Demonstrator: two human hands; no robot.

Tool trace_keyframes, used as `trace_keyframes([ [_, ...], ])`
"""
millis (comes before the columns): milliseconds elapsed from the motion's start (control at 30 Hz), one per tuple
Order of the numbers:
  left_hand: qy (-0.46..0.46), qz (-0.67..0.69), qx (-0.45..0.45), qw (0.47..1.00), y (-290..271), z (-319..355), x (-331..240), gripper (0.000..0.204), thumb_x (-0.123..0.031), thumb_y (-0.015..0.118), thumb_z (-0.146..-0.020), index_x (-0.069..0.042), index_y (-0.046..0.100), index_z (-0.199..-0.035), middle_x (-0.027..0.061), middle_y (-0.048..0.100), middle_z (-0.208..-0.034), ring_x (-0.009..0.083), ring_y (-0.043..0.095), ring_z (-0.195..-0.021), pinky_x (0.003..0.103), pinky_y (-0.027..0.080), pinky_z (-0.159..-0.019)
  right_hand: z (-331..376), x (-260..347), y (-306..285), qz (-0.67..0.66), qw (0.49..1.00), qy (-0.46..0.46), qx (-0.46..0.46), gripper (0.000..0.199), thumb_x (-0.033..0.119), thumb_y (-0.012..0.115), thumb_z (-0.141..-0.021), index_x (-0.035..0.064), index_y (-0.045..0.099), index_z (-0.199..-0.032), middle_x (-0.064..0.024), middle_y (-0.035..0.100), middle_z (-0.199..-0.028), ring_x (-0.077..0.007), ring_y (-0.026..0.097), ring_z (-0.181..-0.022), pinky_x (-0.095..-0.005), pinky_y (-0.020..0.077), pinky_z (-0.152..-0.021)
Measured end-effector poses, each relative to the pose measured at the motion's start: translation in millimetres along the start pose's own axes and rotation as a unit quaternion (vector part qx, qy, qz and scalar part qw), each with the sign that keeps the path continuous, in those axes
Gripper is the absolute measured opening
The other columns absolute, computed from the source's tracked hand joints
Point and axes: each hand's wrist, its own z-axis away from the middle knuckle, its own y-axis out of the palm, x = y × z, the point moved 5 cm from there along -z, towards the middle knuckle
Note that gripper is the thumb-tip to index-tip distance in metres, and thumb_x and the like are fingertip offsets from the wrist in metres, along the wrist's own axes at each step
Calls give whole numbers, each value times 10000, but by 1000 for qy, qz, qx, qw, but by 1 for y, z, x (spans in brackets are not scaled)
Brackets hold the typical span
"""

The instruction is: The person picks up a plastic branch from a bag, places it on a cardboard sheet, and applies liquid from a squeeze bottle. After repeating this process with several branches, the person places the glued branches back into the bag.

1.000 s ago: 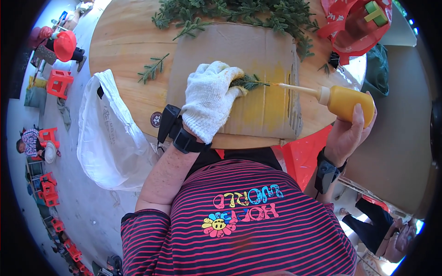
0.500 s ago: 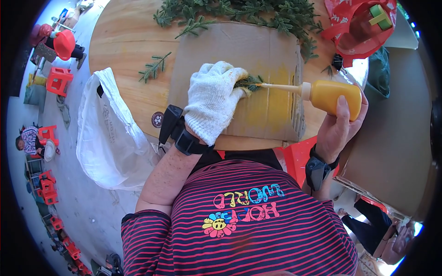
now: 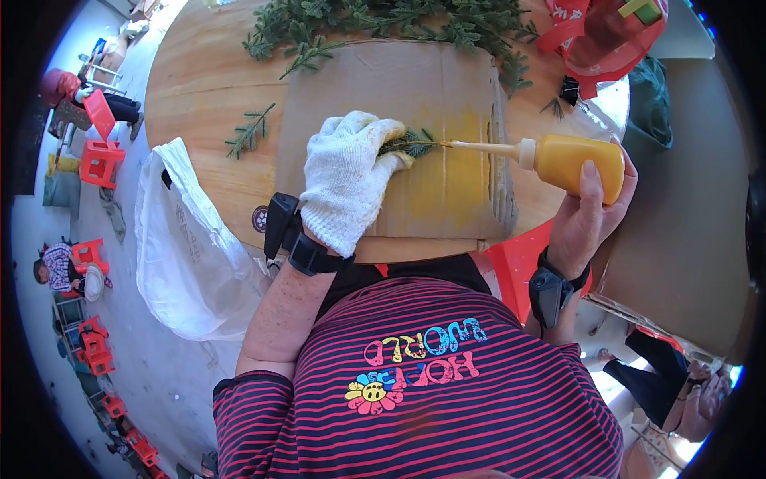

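My left hand (image 3: 345,177), in a white knitted glove with yellow-stained fingertips, pinches a small green fir sprig (image 3: 416,143). The sprig's bare stem points right. Bare and wrapped round its body, my right hand (image 3: 589,209) holds a squeeze bottle (image 3: 576,166) of yellow liquid on its side. The long pale nozzle (image 3: 488,148) points left, and its tip meets or nearly meets the stem's end. Both hands are over a flat cardboard sheet (image 3: 359,84) smeared with yellow on its right part.
A heap of fir branches (image 3: 383,22) lies along the far side of the round wooden table (image 3: 195,88), with a loose sprig (image 3: 250,130) at left. A red bag (image 3: 602,48) sits far right; a white sack (image 3: 195,255) hangs at left. A large cardboard box (image 3: 678,231) stands right.
The nozzle tip has slid from the sprig's needles out to the bare stem end, so more stem shows between. My left hand keeps its pinch; the whole view has shifted slightly.
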Motion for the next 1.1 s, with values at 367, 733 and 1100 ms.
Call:
trace_keyframes([
  [367, 5, -5, 5, 1000, 4, 0, 3, 293, -262, 709, -663, -130, 658, -919, 55, 608, -907, 260, 549, -886, 376, 435, -759, -2, 2, -21, 8, 1000, 4, -13, 411, 85, 614, -835, 13, 406, -1182, -84, 497, -1073, -140, 530, -978, -275, 438, -888],
  [733, -6, -4, -20, 1000, -3, 0, 5, 280, -253, 711, -656, -122, 659, -898, 51, 613, -863, 260, 559, -850, 380, 435, -760, -7, 0, -39, 8, 999, -13, -35, 408, 133, 608, -841, 19, 432, -1191, -104, 538, -1056, -190, 566, -962, -309, 475, -849],
  [1100, 1, -21, -59, 998, -32, 16, 3, 318, -237, 709, -674, -150, 618, -967, 33, 597, -829, 240, 558, -825, 376, 421, -721, -4, -13, -39, -78, 995, 51, -27, 364, 185, 586, -856, -8, 477, -1144, -116, 553, -1046, -208, 579, -948, -323, 488, -808],
])
